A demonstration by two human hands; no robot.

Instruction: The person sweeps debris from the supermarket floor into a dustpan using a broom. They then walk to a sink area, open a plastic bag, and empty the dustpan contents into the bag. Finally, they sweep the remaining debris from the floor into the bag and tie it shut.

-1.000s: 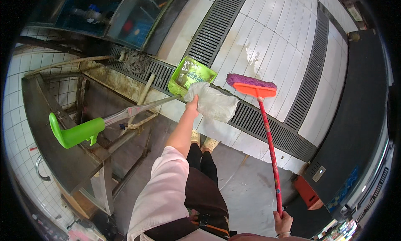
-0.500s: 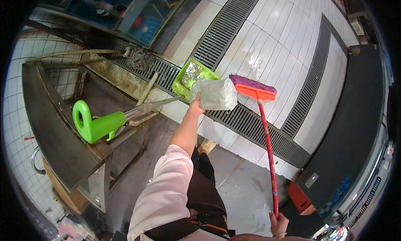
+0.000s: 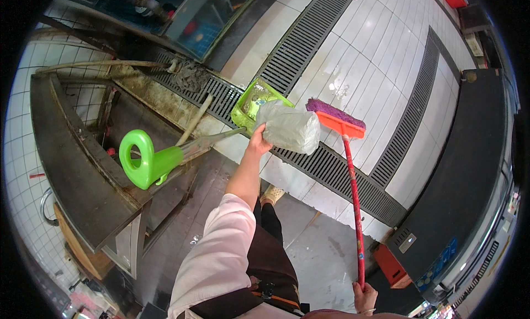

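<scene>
My left hand (image 3: 259, 140) grips the near-left side of a bulky, whitish plastic bag (image 3: 295, 128), held out over the floor; its contents cannot be made out. Partly behind the bag lies a green dustpan (image 3: 243, 116), with wet-looking patches inside. Its long grey shaft runs left to a green loop handle (image 3: 154, 160) over the dark bench, and neither hand is on it. At the lower right my right hand (image 3: 365, 297) is closed round the red stick (image 3: 356, 208) of a broom. The broom's orange head with purple bristles (image 3: 335, 116) rests just right of the bag.
Long slotted drain grates (image 3: 309, 37) cross the wet white tiles. A dark metal bench (image 3: 83, 175) stands left, with a grey mop head (image 3: 190, 77) beyond it. Glass tanks (image 3: 193, 23) line the far left. A long black unit (image 3: 461, 170) bounds the right side.
The dustpan's green handle has swung to the right. The bag in my left hand has shifted slightly right and nearer. My right hand keeps its hold on the broom, and the view has shifted a little.
</scene>
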